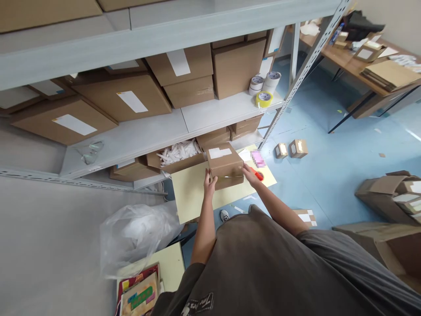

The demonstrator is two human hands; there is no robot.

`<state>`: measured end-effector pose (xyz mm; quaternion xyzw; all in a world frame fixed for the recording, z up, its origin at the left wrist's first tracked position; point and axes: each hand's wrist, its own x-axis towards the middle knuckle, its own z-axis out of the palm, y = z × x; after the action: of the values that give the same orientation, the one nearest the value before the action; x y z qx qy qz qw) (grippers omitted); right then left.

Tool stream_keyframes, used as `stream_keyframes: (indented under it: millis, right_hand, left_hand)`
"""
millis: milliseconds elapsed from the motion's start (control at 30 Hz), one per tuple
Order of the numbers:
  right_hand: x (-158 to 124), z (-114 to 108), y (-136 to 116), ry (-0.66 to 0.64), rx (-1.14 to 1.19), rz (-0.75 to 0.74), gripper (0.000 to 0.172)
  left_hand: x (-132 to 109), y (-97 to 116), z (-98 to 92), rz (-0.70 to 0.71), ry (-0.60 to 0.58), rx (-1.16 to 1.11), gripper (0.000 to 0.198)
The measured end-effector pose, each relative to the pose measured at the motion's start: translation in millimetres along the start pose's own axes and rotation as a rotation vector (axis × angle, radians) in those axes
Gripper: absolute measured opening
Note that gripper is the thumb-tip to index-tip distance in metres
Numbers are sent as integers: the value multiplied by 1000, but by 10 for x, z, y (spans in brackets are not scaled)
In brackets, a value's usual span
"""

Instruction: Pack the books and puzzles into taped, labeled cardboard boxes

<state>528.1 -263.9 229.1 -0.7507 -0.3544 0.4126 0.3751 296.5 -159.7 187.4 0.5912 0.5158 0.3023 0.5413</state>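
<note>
A small brown cardboard box point(223, 164) with a white label on top rests on a pale yellow table point(190, 193). My left hand point(209, 182) grips its near left corner, fingers wrapped on the side. My right hand point(250, 174) presses against the box's right side, fingers closed on it. A red object point(259, 176) lies on the table just beyond my right hand.
Grey metal shelving point(210, 116) holds several labelled cardboard boxes and tape rolls point(265, 90). An open box of white pieces point(179, 153) sits behind the table. A clear plastic bag point(134, 235) lies left. Small boxes point(292, 149) and larger cartons point(388, 193) sit on the blue floor; a wooden desk point(362, 61) stands far right.
</note>
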Motion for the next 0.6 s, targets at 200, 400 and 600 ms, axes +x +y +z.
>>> stream_keyframes:
  millis: [200, 400, 600]
  right_hand:
    - [71, 393, 515, -111, 149, 103, 71]
    - [148, 456, 770, -134, 30, 105, 82]
    - [224, 322, 781, -32, -89, 117, 93]
  left_hand:
    - [-153, -435, 206, -271, 6, 80, 55]
    - [-184, -556, 263, -211, 38, 108, 51]
    - [-232, -680, 244, -191, 81, 151, 58]
